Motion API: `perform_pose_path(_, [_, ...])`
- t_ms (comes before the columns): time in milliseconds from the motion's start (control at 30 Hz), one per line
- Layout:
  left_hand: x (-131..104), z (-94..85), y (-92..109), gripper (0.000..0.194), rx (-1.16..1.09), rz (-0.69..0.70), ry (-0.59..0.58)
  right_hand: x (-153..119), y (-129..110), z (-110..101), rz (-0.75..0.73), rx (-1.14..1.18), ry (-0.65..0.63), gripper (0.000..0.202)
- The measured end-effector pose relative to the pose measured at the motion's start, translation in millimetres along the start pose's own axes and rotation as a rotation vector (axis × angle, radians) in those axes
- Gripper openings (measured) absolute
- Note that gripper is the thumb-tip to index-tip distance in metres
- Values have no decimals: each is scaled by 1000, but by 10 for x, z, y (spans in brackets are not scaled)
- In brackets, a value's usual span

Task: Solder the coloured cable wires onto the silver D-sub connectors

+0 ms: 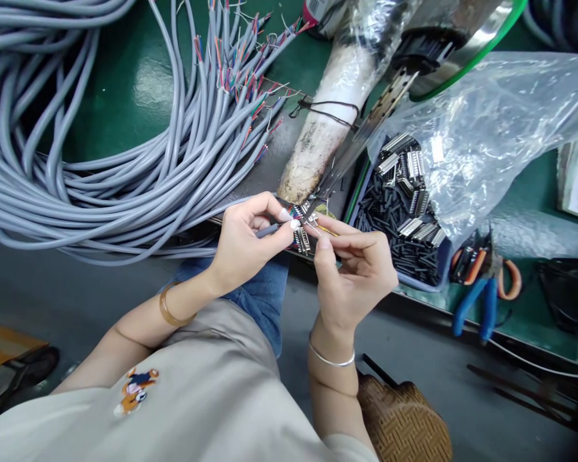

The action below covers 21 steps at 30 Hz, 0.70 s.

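My left hand (253,237) pinches the end of a grey cable (266,230) between thumb and forefinger at the table's front edge. Thin coloured wires spread from that cable end toward my right hand (349,256), whose thumb and forefinger are pressed together on a fine wire (314,229). Metal pin connectors (301,240) lie just under and between the fingertips. Right behind them is the tip of a dark metal tool (313,204), beside a stained white tube (308,147) bound with dark wire. Which connector the wires touch is too small to tell.
Grey cables (125,186) with stripped ends cover the left. To the right, a bin (426,287) holds black sleeves (395,224) and metal connectors (415,165), beside a plastic bag (501,122). Blue-handled pliers (487,305) lie near the edge; a woven stool (404,423) stands below.
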<state>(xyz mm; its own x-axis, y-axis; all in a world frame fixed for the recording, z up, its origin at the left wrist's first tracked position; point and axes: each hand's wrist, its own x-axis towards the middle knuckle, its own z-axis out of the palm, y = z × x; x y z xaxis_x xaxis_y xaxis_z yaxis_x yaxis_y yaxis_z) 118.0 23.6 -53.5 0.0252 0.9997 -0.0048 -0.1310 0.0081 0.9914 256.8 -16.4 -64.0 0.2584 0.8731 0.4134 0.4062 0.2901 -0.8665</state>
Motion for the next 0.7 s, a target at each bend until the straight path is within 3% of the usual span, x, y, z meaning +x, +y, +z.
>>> perform_pose_path(433, [0,-19,-50,12,46,-12,-26,5,42,-34,21,-2,-40,7])
perform_pose_path(700, [1,-14,-2,11,81,66,9,77,-45,3,-43,-59,-23,7])
